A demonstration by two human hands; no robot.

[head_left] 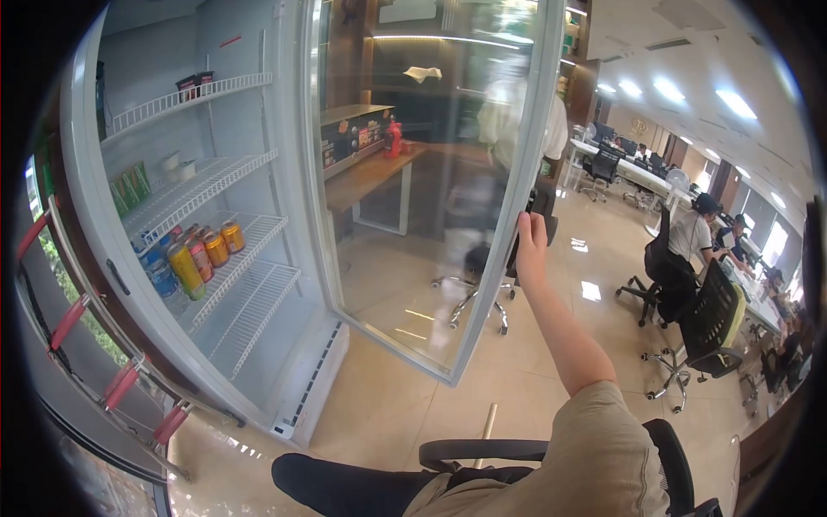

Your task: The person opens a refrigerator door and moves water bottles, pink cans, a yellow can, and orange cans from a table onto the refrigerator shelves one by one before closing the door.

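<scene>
My right hand (531, 239) is closed on the outer edge of a glass fridge door (502, 284), which stands swung open. My left hand is out of view. Left of the door is an upright fridge (297, 388) with white wire shelves (250, 250). Several cans, among them a yellow-green can (185, 271) and an orange can (232, 236), stand on one shelf. Above them sit green cartons (130, 188) and small white cups (179, 167). Two dark red packs (195, 84) are on the top shelf.
Through the glass show a wooden counter (379, 177), a red bottle (394, 138) and a blurred person. At the right are office chairs (706, 323), desks (633, 183) and seated people (689, 233). Red-padded bars (69, 323) stand at the left. A chair armrest (482, 450) is below.
</scene>
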